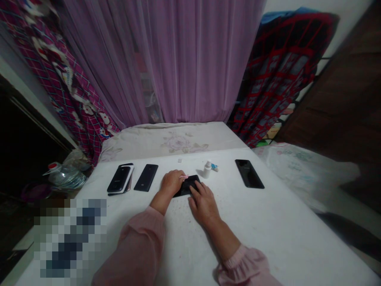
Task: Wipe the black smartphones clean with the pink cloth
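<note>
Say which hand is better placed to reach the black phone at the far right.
Right, probably: the right hand rests on the middle phone, nearer that black phone, while the left hand sits farther away, at a small pink item.

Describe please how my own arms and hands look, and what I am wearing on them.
Your arms wear loose pink long sleeves. The left sleeve and the right sleeve both end in gathered cuffs. The left hand and right hand are bare, with no gloves, and no ring or watch shows.
</note>
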The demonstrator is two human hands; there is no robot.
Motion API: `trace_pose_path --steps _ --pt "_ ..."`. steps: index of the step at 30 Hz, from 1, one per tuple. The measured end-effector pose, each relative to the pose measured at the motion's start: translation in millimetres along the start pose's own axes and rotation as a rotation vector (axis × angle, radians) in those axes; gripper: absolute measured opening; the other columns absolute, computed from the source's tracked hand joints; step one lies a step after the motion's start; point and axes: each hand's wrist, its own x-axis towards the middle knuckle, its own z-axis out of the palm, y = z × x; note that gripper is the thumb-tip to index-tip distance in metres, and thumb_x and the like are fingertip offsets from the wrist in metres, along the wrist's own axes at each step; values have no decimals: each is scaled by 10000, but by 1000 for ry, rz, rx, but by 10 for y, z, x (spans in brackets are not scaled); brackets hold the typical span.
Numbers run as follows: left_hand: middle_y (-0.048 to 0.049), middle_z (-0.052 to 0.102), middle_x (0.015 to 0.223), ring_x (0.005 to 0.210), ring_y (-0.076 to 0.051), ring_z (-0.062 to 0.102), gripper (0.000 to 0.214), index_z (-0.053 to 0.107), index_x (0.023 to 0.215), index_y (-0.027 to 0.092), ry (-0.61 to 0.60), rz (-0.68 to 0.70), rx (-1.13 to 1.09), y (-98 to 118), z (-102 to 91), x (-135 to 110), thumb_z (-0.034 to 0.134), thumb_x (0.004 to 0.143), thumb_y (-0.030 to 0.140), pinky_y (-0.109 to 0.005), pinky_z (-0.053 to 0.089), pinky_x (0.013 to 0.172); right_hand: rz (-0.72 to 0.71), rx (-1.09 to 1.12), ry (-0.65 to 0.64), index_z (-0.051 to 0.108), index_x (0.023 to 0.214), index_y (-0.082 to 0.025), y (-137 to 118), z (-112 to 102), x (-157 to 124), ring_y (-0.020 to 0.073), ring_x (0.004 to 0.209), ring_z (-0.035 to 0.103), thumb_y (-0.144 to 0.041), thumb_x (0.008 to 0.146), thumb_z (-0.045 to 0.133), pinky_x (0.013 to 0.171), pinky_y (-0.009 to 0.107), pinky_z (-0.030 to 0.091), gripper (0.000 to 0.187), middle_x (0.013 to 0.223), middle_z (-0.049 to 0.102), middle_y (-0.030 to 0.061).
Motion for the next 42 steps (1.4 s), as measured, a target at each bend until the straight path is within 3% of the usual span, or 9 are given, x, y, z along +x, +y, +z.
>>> trace_pose_path --steps 7,11,17,21,27,33,36,39,42 --pt "-36 719 1003 963 -203 609 179 719 919 229 48 195 -86 -113 82 -136 540 930 242 -328 420 865 4 -5 -22 607 1302 -178 -9 -22 4 345 1301 448 -221 867 558 1064 510 385 440 1435 497 140" --pt "-26 721 1022 998 -209 604 159 716 922 238 87 225 -124 -197 99 -266 559 916 213 -360 417 908 25 -2 -46 603 1309 -190 -42 -59 12 344 1306 446 -213 871 554 1074 507 372 441 1436 500 130" --pt "-43 680 1193 1135 -226 593 188 732 945 263 123 156 -155 -336 90 -475 553 910 216 -387 423 982 20 -2 -76 594 1317 -210 -26 -46 12 333 1319 438 -222 885 548 1078 515 357 434 1452 483 126" --pt "-39 697 1163 1149 -229 595 192 729 952 260 148 76 -152 -460 41 -536 548 908 217 -372 428 985 9 -14 -63 591 1319 -216 -11 -11 -2 332 1317 440 -232 895 538 1073 523 354 428 1451 484 127" --pt "-44 725 997 964 -198 633 219 717 930 228 164 -52 -126 -516 0 -430 501 940 260 -307 439 877 -1 -32 -32 597 1311 -219 -19 17 -8 325 1294 450 -227 892 533 1062 518 357 424 1444 491 126" --pt "-70 702 946 900 -215 604 226 705 931 207 180 -178 3 -450 26 -279 488 952 267 -302 417 810 17 -7 -15 635 1265 -234 -45 -22 -9 312 1219 480 -240 878 551 994 471 410 396 1390 535 120" --pt "-66 696 953 901 -210 603 219 702 933 204 187 -175 -11 -453 49 -261 488 951 245 -295 417 812 51 20 7 671 1206 -232 -16 -55 10 304 1163 516 -299 866 583 958 461 426 358 1326 573 127" --pt "-48 702 953 915 -198 605 206 702 934 210 221 -135 -78 -494 77 -268 497 943 225 -287 421 838 41 32 17 612 1279 -174 52 -81 73 321 1210 499 -383 828 632 981 476 407 497 1365 528 175" --pt "-39 707 958 917 -190 610 200 706 942 217 227 -115 -131 -541 89 -262 507 930 211 -286 430 845 -35 32 -59 505 1382 -159 116 -107 173 344 1337 390 -403 786 675 1027 498 360 665 1481 400 205"
